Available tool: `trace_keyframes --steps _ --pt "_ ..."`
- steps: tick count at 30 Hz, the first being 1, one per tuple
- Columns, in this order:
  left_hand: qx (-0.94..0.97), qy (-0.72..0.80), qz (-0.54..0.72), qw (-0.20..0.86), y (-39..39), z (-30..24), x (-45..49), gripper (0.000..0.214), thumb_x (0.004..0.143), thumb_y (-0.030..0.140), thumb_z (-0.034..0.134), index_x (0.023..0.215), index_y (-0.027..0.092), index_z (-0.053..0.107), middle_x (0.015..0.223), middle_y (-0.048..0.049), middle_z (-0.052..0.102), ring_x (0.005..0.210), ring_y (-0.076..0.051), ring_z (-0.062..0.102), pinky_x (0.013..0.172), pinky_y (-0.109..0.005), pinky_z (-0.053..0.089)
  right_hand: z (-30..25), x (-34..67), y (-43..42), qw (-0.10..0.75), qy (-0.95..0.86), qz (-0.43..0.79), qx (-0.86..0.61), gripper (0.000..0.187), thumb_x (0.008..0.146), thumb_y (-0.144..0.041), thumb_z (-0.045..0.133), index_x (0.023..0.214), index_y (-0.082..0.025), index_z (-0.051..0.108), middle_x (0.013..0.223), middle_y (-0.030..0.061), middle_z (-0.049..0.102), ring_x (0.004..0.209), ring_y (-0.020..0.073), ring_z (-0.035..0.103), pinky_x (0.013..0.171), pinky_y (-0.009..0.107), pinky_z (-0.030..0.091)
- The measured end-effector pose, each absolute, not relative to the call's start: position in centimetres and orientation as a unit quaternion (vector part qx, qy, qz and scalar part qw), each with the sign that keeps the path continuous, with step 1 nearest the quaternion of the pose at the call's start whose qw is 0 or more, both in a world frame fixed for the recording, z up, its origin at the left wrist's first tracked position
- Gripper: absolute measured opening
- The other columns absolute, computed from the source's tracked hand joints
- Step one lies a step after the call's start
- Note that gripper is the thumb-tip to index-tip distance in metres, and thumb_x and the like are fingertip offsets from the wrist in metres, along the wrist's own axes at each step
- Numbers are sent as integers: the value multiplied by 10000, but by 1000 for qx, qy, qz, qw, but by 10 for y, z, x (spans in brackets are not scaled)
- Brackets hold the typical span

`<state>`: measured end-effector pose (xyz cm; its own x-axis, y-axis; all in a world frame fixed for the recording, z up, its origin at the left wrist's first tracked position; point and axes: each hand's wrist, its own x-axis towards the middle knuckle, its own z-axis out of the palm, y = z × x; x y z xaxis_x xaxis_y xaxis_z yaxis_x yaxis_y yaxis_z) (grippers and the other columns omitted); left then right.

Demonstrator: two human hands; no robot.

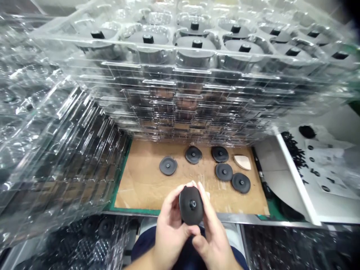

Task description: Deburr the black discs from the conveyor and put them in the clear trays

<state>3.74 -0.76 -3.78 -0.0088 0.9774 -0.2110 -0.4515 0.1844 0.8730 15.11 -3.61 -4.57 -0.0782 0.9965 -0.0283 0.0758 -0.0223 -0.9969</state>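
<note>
Both hands hold one black round disc (191,205) with a small centre hub, close to the near edge of the bench. My left hand (168,225) wraps its left side, fingers curled behind it. My right hand (211,232) grips the right side, thumb underneath. Beyond them, several similar black discs (224,171) lie loose on a brown cardboard sheet (140,183). A pale wedge-shaped piece (243,162) lies by the right-hand discs.
A tall stack of clear plastic trays (197,93) stands behind the cardboard, its top tray holding black discs (196,48). More clear trays (50,150) pile up at the left. A white tray (323,168) with small black parts sits at the right.
</note>
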Motion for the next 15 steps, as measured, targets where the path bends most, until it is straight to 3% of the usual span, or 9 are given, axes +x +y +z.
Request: trace_keyframes --steps 2,4,7,10,15 --pt "210 415 536 704 -2 -33 34 685 492 390 873 1133 306 649 1160 -61 715 1092 -252 656 901 -276 549 -50 167 -32 413 -573 429 -563 635 912 -580 423 1471 -309 292 1439 100 449 1291 276 479 1035 430 445" --pt "130 393 502 759 3 -30 30 712 482 405 876 1147 297 647 1134 -66 719 1088 -266 653 907 -301 538 -59 183 -27 351 -583 335 -651 475 957 -483 387 1383 -284 450 1249 109 552 1018 227 642 880 381 538" --pt "54 372 466 801 6 -27 23 665 541 392 857 1163 296 641 1133 -59 711 1072 -259 657 905 -318 525 -77 196 -23 278 -584 268 -714 351 925 -418 472 1174 -234 636 1051 100 562 655 167 630 653 358 564" --pt "35 369 464 805 6 -26 19 647 563 372 852 1169 296 637 1181 -59 689 1091 -250 643 909 -314 513 -94 192 -28 274 -607 279 -691 275 892 -389 525 1024 -213 691 1031 112 586 724 206 650 652 367 562" --pt "42 377 456 805 7 -26 19 637 578 364 852 1173 284 637 1173 -63 693 1046 -208 650 877 -268 510 -96 188 -23 307 -651 319 -617 233 919 -326 499 998 -205 682 868 59 695 799 190 675 722 307 559"
